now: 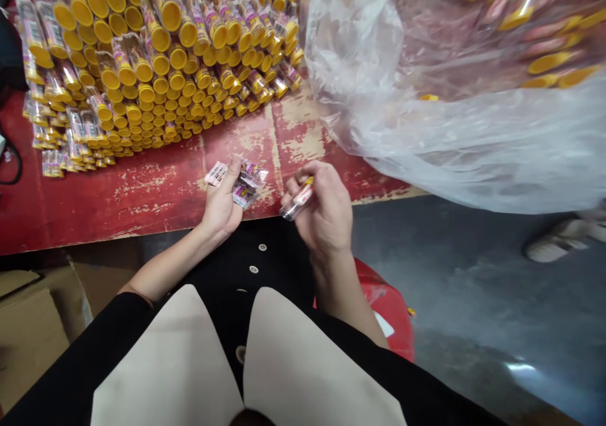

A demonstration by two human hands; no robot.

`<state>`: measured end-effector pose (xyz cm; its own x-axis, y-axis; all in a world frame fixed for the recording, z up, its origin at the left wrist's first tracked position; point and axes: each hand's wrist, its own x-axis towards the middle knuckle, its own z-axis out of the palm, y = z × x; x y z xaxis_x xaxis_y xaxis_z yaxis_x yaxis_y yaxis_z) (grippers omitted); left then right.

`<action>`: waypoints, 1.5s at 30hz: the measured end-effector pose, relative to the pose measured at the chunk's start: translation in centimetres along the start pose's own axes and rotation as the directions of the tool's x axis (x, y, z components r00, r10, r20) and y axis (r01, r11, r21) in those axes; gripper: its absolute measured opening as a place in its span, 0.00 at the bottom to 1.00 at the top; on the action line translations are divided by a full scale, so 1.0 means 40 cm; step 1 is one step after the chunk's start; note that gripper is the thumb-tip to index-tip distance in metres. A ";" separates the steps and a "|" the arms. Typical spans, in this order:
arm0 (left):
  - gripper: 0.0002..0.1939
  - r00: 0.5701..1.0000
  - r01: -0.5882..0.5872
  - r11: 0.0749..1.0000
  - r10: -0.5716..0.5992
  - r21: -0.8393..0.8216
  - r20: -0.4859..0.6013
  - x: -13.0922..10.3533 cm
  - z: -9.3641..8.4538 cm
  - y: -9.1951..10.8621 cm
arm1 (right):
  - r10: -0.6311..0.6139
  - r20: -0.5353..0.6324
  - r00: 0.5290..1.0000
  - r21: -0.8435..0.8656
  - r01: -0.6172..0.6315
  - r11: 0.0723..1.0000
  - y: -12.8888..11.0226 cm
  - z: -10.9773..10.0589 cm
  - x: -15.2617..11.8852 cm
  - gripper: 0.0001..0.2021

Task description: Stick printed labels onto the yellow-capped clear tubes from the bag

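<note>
My left hand (223, 202) is closed, its thumb pressing down on several small printed clear plastic sleeves (247, 185). The sleeves fan out past the fingertips, over the table's near edge. In my right hand (326, 211) is a small clear tube with a yellow cap (299, 200), tilted, its clear end toward the lower left. The fingers curl around the tube, and its contents are too blurred to make out. A gap separates the tube from the sleeves.
Stacked yellow-capped tubes (156, 107) in printed sleeves fill the back left of the worn red table (118, 202). A large clear plastic bag (341, 66) with loose tubes lies at the right, overhanging the edge. A red stool (392, 306) and cardboard boxes (33, 325) are below.
</note>
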<state>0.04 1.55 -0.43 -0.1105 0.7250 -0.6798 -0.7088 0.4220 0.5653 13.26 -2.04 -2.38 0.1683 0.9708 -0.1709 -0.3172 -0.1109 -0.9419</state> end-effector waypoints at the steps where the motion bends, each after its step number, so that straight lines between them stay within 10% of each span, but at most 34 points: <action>1: 0.14 1.000 0.018 1.000 -0.018 0.000 0.003 0.000 0.000 0.001 | -0.042 -0.019 0.999 -0.017 0.042 0.999 -0.006 -0.002 -0.002 0.18; 11: 0.11 0.997 0.080 0.997 -0.080 0.005 0.015 -0.014 -0.006 -0.022 | -0.256 -0.255 0.932 -0.148 0.224 0.963 0.024 0.025 -0.013 0.20; 17: 0.15 0.991 -0.106 0.994 0.105 0.006 0.080 0.003 -0.015 -0.044 | -0.029 -0.021 0.999 -0.144 0.026 0.989 0.012 0.010 -0.028 0.15; 23: 0.20 0.959 -0.265 0.964 0.261 0.031 0.113 0.013 -0.030 -0.043 | -0.310 -0.085 0.947 -0.440 0.243 0.865 0.023 0.010 -0.011 0.14; 31: 0.19 0.999 -0.033 0.999 0.033 -0.001 0.035 0.022 -0.031 -0.013 | -0.030 -0.099 0.995 0.107 0.040 0.993 0.005 -0.003 -0.010 0.22; 39: 0.18 0.993 -0.068 0.997 0.064 0.037 0.104 0.010 -0.039 -0.042 | -0.082 -0.207 0.975 0.081 0.100 0.992 0.033 -0.002 -0.007 0.18; 45: 0.21 0.980 -0.117 0.993 0.111 0.026 0.164 0.026 -0.049 -0.037 | -0.121 0.054 0.991 -0.073 0.124 0.990 0.027 -0.047 -0.032 0.16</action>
<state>-0.40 0.61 -2.89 -0.0731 0.8469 -0.5267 -0.6724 0.3482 0.6532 14.43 -3.82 -3.73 0.1551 0.9871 -0.0403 -0.2251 -0.0044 -0.9743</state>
